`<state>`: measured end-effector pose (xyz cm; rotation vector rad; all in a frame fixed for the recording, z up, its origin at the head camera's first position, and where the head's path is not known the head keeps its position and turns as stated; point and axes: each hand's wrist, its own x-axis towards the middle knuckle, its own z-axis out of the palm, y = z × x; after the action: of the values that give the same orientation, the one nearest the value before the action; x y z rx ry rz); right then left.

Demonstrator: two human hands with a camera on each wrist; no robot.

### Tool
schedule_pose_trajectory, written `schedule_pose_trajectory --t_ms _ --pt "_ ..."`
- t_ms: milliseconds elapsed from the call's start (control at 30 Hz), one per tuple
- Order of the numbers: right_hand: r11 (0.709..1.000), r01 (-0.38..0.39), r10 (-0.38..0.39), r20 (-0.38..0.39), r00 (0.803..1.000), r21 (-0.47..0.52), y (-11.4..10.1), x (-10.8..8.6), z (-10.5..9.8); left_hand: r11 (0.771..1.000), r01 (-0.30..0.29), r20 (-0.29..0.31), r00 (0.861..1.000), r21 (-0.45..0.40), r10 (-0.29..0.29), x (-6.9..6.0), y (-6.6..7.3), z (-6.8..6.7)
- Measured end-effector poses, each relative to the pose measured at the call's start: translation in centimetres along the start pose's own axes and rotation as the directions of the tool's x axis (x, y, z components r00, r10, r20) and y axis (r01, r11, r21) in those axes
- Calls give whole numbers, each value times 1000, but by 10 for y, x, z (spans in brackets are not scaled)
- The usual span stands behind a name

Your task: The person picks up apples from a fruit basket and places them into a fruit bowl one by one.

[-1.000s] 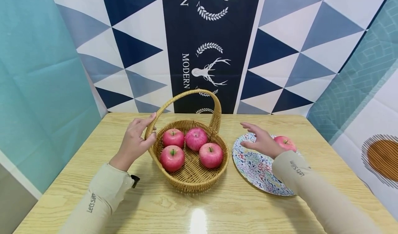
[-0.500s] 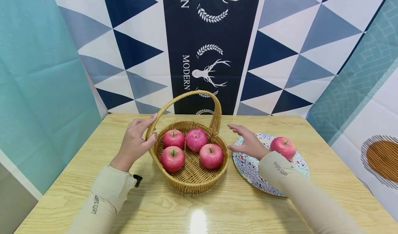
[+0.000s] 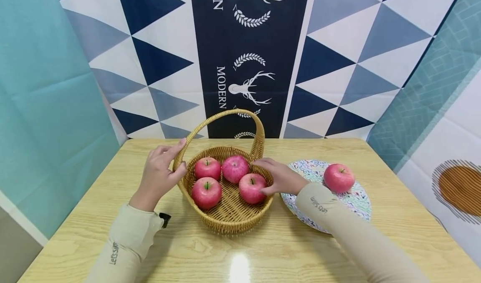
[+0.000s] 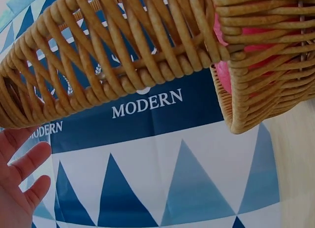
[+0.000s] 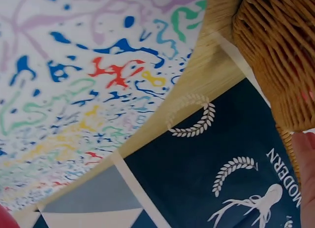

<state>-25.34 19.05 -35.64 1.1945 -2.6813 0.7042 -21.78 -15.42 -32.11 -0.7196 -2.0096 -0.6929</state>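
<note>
A wicker basket [image 3: 229,228] with a tall arched handle [image 3: 221,115] stands mid-table, with several red apples inside. On the left, my left hand [image 3: 159,172] holds the handle's lower end, thumb and fingers on either side; three of its fingertips show below the handle in the left wrist view. My right hand [image 3: 279,176] reaches over the basket's right rim, around the right-hand apple [image 3: 251,189]. The thumb lies along the apple's right side and the fingers spread behind it; whether they touch it is unclear. Another apple [image 3: 339,178] sits on a patterned round plate [image 3: 358,203].
The plate lies just right of the basket, partly under my right forearm [image 3: 349,220]. A pale wooden table [image 3: 203,260] carries everything. Behind it hangs a patterned cloth [image 3: 248,36] with triangles and deer heads; a teal cloth [image 3: 49,107] hangs at the left.
My right hand has moved left from above the plate to the apple at the basket's right side. My left hand stays on the handle, and the apples stay in place.
</note>
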Motion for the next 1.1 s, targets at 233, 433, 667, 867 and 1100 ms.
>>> schedule_pose_trajectory --t_ms 233,433,667,867,1100 --pt "998 58 -58 54 997 -6 -4 11 10 1000 -25 -6 1000 19 25 0 -2 -1" --pt "994 26 -40 134 990 104 -6 13 16 999 -43 -12 999 20 44 0 -2 0" --pt "999 -22 15 228 973 29 -10 18 16 997 -78 -58 995 21 79 -1 -4 5" --pt "998 -34 48 283 958 -53 -14 20 18 995 -101 -89 991 0 101 -1 -5 7" --pt "996 0 26 279 960 -92 -17 20 22 993 -118 -117 986 -25 115 -1 -6 8"
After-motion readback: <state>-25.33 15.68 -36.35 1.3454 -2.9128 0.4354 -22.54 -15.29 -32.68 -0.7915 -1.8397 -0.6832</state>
